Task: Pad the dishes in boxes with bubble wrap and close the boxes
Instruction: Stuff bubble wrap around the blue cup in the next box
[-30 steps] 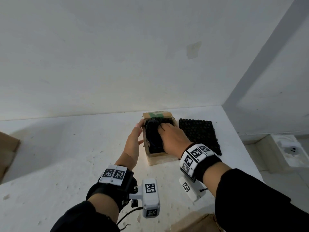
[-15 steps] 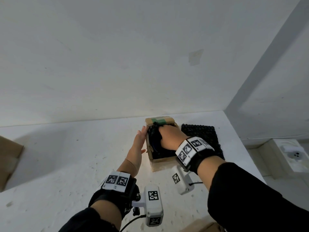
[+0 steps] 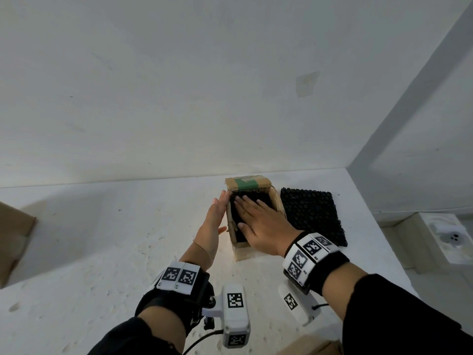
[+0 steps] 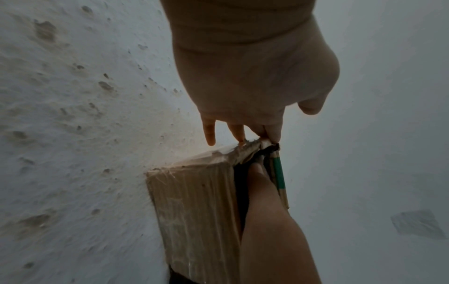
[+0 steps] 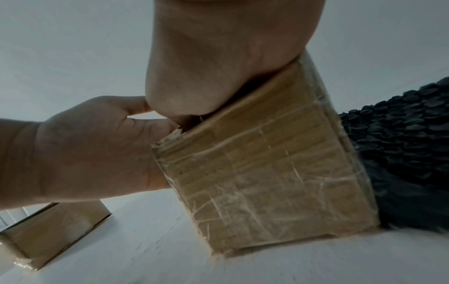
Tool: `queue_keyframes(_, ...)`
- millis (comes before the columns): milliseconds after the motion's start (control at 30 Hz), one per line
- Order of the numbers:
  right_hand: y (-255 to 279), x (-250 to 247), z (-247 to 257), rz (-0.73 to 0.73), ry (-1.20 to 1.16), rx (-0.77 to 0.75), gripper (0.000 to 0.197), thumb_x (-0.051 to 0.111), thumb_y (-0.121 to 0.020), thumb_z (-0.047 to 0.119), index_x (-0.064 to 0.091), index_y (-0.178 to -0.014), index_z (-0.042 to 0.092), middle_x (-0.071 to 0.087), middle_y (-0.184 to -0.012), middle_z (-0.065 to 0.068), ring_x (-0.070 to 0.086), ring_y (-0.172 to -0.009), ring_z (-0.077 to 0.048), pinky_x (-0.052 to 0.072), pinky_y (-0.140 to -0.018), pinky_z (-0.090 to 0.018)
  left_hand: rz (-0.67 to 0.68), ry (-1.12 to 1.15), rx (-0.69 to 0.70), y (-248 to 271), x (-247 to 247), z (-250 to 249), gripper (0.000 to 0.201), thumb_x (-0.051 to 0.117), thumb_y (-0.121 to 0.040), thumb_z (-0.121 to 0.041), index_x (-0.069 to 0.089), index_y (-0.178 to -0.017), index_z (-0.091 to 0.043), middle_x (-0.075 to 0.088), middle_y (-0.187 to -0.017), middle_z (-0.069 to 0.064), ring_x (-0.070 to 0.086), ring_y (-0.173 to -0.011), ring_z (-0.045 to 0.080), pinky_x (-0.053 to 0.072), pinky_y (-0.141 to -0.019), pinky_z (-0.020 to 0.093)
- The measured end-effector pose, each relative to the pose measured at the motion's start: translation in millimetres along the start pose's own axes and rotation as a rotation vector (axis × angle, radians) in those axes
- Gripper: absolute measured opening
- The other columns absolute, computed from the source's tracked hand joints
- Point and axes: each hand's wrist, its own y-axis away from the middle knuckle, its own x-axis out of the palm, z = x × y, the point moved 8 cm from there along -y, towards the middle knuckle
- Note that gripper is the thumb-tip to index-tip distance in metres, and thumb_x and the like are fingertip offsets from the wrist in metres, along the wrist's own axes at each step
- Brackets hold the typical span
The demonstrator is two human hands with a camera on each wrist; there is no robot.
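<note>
A small open cardboard box [image 3: 245, 252] stands on the white counter, its far flap [image 3: 247, 183] upright with green tape. Black bubble wrap [image 3: 263, 199] fills the box. My right hand [image 3: 258, 221] lies flat on that wrap with straight fingers, pressing it down; in the right wrist view the heel of the right hand [image 5: 218, 67] sits on the box [image 5: 262, 173] rim. My left hand [image 3: 213, 224] stands flat against the box's left wall, fingers straight, as the left wrist view shows the left hand [image 4: 243, 86] beside the box [image 4: 194, 211]. Any dish inside is hidden.
A second sheet of black bubble wrap [image 3: 312, 216] lies just right of the box. Another cardboard box [image 3: 12, 239] sits at the far left and also shows as a box [image 5: 53, 230] in the right wrist view. The counter ends at a wall corner on the right, with an outlet [image 3: 450, 237] below.
My right hand went from curled fingers tucking the wrap into the box to lying flat on top of it. The left hand stayed against the box's left side.
</note>
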Motion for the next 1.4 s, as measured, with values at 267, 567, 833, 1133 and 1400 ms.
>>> queue_keyframes(267,-24,-20,8,-0.067,0.136,0.005,0.039,0.031,-0.096,0.032,0.055,-0.117,0.008,0.055,-0.119,-0.005,0.044,-0.113,-0.021,0.031,-0.099,-0.036,0.023,-0.043,0.002,-4,-2,8,0.039,0.008,-0.101,-0.047,0.033,-0.13,-0.053,0.026,-0.151,-0.021,0.024,-0.139,0.0,0.026,-0.112,0.036)
queue_keyframes(567,-11,-23,-2,-0.252,-0.224,0.015,0.036,0.04,-0.095,0.023,0.054,-0.123,0.005,0.053,-0.123,-0.007,0.049,-0.113,-0.022,0.04,-0.1,-0.038,0.018,-0.091,0.032,-2,-4,2,0.051,0.017,-0.094,-0.057,0.034,-0.141,-0.045,0.024,-0.153,-0.019,0.022,-0.141,0.001,0.028,-0.113,0.041)
queue_keyframes(833,5,3,-7,-0.036,-0.046,0.356,0.062,0.02,-0.099,0.042,0.004,-0.151,0.013,0.004,-0.156,-0.022,0.0,-0.145,-0.034,0.003,-0.118,-0.04,0.007,-0.102,0.035,1,-1,1,0.063,0.019,-0.083,-0.062,0.033,-0.142,-0.045,0.023,-0.154,-0.019,0.019,-0.142,0.002,0.028,-0.113,0.042)
queue_keyframes(1133,-15,-10,-11,0.005,-0.002,0.41,0.045,0.028,-0.097,0.036,0.036,-0.134,0.012,0.04,-0.132,-0.018,0.04,-0.119,-0.034,0.035,-0.098,-0.042,0.001,-0.104,0.017,7,3,-7,0.089,0.028,-0.063,-0.078,0.031,-0.144,-0.042,0.026,-0.153,-0.018,0.025,-0.139,0.003,0.03,-0.11,0.038)
queue_keyframes(1400,6,-18,-9,-0.105,-0.055,0.268,0.054,0.036,-0.095,0.033,0.025,-0.146,0.017,0.027,-0.144,-0.013,0.026,-0.134,-0.031,0.031,-0.108,-0.043,-0.027,-0.119,-0.035,14,9,-20,0.062,0.032,-0.093,-0.058,0.03,-0.147,-0.028,0.026,-0.151,-0.015,0.019,-0.142,0.005,0.016,-0.116,0.036)
